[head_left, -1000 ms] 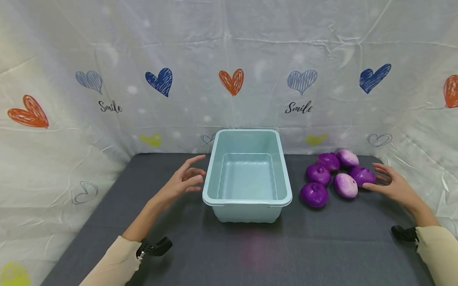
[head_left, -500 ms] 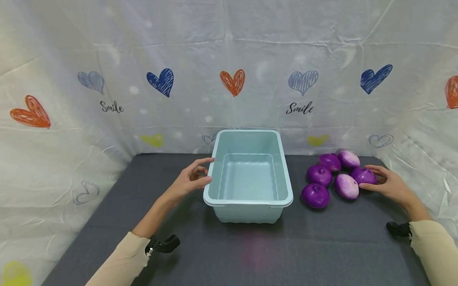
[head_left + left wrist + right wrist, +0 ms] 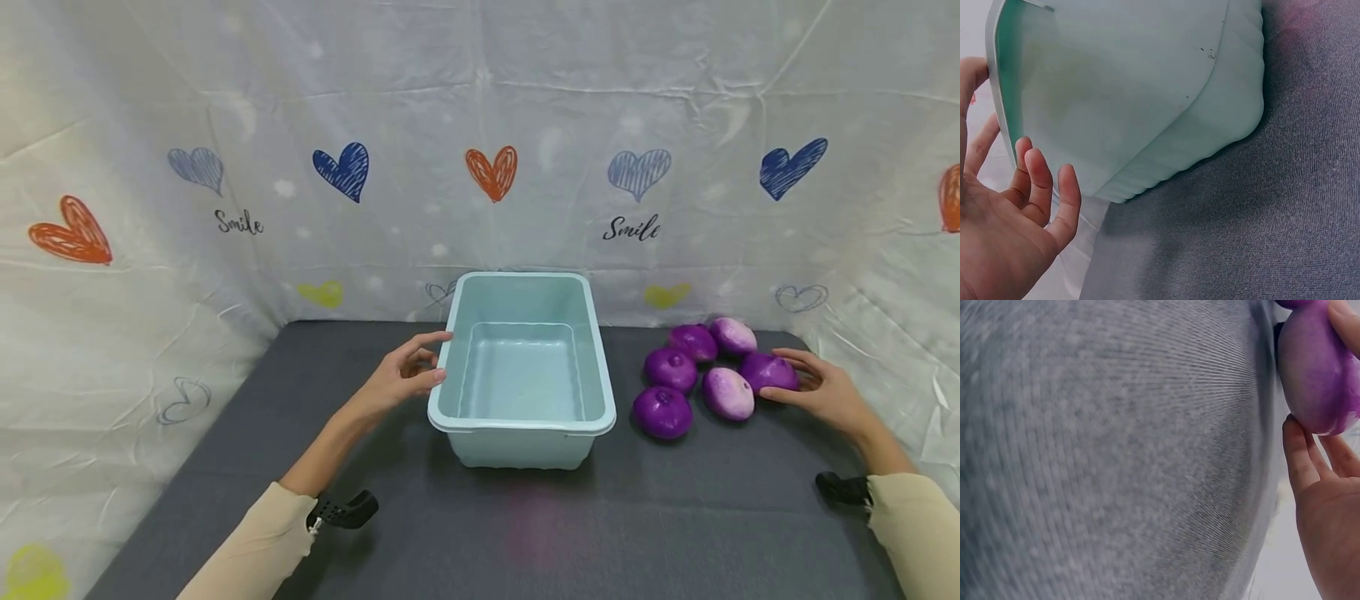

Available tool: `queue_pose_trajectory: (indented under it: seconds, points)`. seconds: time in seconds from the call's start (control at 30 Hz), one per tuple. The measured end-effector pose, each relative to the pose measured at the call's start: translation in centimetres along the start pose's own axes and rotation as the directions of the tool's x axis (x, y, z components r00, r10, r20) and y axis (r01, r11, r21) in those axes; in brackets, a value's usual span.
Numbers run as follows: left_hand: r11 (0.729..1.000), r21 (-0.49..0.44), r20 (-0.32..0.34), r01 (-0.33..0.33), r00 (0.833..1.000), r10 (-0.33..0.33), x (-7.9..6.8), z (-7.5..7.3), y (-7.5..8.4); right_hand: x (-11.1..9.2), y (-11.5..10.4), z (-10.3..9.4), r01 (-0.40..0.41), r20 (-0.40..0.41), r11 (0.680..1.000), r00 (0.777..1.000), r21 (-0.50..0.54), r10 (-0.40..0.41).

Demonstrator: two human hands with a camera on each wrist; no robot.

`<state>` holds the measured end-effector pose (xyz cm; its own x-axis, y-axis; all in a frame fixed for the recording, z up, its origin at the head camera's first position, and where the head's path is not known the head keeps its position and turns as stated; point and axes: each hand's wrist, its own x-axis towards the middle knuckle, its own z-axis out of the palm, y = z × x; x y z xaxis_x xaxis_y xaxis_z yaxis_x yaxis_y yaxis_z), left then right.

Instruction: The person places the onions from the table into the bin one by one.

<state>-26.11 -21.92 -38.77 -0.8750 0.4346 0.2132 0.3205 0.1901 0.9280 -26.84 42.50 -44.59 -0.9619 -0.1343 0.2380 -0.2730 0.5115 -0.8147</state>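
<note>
Left hand (image 3: 393,379) touching tub (image 3: 522,450) with loosely spread fingers, gripping nothing. Right hand (image 3: 831,398) pinching rightmost onion (image 3: 768,372) between thumb and fingers; other onions (image 3: 663,412) lying beside.

Dark grey tabletop (image 3: 660,533) below left hand (image 3: 396,375) and right hand (image 3: 825,397), faint pink patch (image 3: 534,525) between, nearer camera. Beyond both: creased white sheet (image 3: 555,100), printed hearts (image 3: 492,173), "Smile" lettering (image 3: 632,227).

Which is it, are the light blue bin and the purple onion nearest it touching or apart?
Apart. The head view plainly shows a strip of dark tabletop between the bin and the onion.
</note>
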Motion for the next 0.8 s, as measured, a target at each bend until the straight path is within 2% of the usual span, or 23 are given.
queue_pose_trajectory:
  seconds: [0.17, 0.33, 0.47, 0.7, 0.8]
  points:
    - [1.000, 0.021, 0.008, -0.015, 1.000, 0.015, 0.3, 0.0, -0.1, -0.6, -0.2, -0.2, 0.016, -0.026, 1.000, 1.000, 0.017, -0.015]
    - [0.999, 0.030, 0.011, -0.025, 1.000, 0.024, 0.4, -0.2, -0.1, -0.9, -0.8, -0.3, -0.017, -0.051, 0.999, 0.999, 0.030, 0.019]
    - [0.998, 0.037, 0.017, -0.040, 0.999, 0.039, 0.6, -0.4, -0.1, -1.0, -1.1, -0.3, -0.033, -0.052, 0.998, 0.998, 0.050, 0.035]
    - [0.997, 0.058, 0.017, -0.054, 0.998, 0.053, 0.8, -0.5, -0.3, -1.1, -1.8, -0.1, -0.001, -0.047, 0.998, 0.999, 0.057, 0.004]
    - [0.997, 0.057, 0.013, -0.053, 0.999, 0.053, 0.9, -0.3, -0.3, -0.9, -2.5, 0.1, -0.018, -0.059, 0.998, 0.998, 0.068, 0.022]
